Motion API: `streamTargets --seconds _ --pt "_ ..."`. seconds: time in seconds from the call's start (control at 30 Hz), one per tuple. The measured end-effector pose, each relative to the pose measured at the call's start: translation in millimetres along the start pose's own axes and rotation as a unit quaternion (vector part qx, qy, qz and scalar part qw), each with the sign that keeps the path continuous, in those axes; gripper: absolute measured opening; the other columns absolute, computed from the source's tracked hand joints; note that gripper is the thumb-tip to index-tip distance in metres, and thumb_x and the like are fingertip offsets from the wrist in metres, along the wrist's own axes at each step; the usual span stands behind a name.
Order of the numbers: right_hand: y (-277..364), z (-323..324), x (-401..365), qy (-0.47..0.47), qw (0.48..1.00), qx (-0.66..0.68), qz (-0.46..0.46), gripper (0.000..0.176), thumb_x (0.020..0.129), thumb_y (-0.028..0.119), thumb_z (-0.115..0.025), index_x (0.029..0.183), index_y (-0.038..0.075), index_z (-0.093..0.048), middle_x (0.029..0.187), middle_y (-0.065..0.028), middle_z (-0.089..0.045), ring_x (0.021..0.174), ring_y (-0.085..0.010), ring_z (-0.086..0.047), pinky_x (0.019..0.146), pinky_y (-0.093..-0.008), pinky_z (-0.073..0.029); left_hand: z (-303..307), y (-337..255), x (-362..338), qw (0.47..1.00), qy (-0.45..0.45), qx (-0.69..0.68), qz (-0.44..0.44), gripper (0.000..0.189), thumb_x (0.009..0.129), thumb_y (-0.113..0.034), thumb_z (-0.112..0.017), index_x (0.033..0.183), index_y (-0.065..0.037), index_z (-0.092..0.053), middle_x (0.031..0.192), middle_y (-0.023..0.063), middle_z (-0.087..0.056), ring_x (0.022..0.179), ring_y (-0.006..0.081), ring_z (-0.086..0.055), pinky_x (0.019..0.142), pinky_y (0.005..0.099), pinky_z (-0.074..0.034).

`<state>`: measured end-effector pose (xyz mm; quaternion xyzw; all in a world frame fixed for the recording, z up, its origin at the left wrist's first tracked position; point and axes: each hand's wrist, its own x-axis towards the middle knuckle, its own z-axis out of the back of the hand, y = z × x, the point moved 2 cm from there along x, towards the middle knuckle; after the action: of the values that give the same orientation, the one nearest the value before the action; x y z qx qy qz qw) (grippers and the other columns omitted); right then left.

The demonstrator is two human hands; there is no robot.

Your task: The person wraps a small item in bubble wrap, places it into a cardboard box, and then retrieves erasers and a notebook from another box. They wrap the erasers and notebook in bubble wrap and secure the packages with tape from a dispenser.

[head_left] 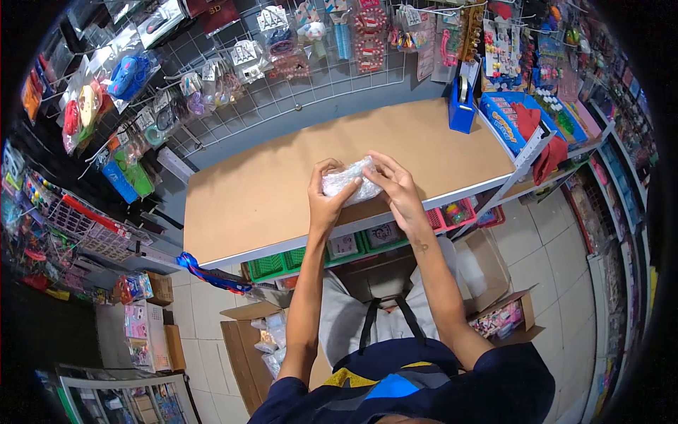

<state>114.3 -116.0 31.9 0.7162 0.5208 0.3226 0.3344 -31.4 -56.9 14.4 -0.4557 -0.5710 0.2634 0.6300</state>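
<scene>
A bundle wrapped in clear bubble wrap (342,182) is held between both hands, just above the front part of the brown tabletop (247,191). My left hand (325,194) grips its left end, thumb across the near face. On the other end, my right hand (397,185) has its thumb and fingers closed around the wrap. What lies inside the bundle cannot be made out.
A blue tape dispenser (462,106) stands at the table's back right, near a blue display box (505,124). Packaged goods hang on the wire grid (282,106) behind. Below are green baskets (267,267) and open cardboard boxes (240,353).
</scene>
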Motion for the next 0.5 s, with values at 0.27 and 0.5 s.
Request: streamTargets --seconds 0.27,0.5 --pt "11.2 1.2 -17.7 0.107 0.737 -0.499 0.444 0.039 0.071 0.003 -0.076 0.109 0.007 -0.068 0.112 -0.0113 -0.065 0.107 -0.0305 -0.061 0.097 -0.0429 -0.048 -6.8 -25.2 -15.2 0.907 0.042 -0.340 0.244 0.074 0.095 -0.030 -0.067 0.151 -0.009 -0.024 0.125 0.0154 -0.054 0.104 0.0197 -0.060 0.085 0.0335 -0.054" --pt "18.8 8.3 -33.6 0.225 0.743 -0.466 0.424 0.051 0.073 0.015 -0.083 0.120 0.008 -0.065 0.117 -0.0109 -0.062 0.114 -0.0324 -0.059 0.104 -0.0427 -0.045 -11.2 -28.9 -30.3 0.935 -0.019 -0.287 0.208 0.056 0.100 -0.026 -0.059 0.145 -0.005 -0.033 0.122 0.0110 -0.060 0.105 0.0163 -0.064 0.085 0.0320 -0.057"
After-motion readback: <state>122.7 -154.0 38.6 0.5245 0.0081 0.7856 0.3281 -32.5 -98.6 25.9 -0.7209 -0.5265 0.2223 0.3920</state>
